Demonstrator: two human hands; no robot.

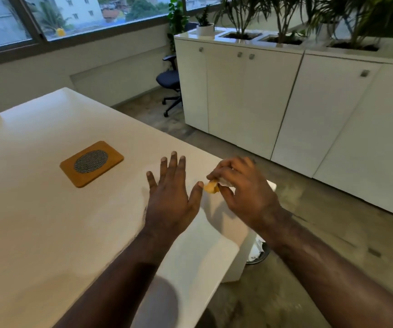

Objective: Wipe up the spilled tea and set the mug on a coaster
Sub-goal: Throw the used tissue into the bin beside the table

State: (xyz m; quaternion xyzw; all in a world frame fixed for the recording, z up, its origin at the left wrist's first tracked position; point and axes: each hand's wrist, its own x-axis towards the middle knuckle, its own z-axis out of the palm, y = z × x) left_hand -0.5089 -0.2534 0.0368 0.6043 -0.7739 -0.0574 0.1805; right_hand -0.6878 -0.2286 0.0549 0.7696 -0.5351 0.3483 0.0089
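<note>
Coaster (91,164) square cork w/ woven oval centre, left hand (170,200) flat, fingers spread, right hand (242,190) pinching crumpled stained tissue (214,185)

This place looks like an office, maybe a lounge or meeting corner of it. A dark blue swivel office chair on castors (170,78) stands by the wall under a long window with grey frames (72,17), and through the glass there are pale multi-storey buildings and trees. Along the right side runs a row of low white cabinets with small square metal handles (261,95). Their top holds built-in planters with tall green leafy plants (285,17) and one small white round pot (205,28). The floor is bare grey concrete (309,233). A large glossy white table (48,221) fills the left part.
</note>
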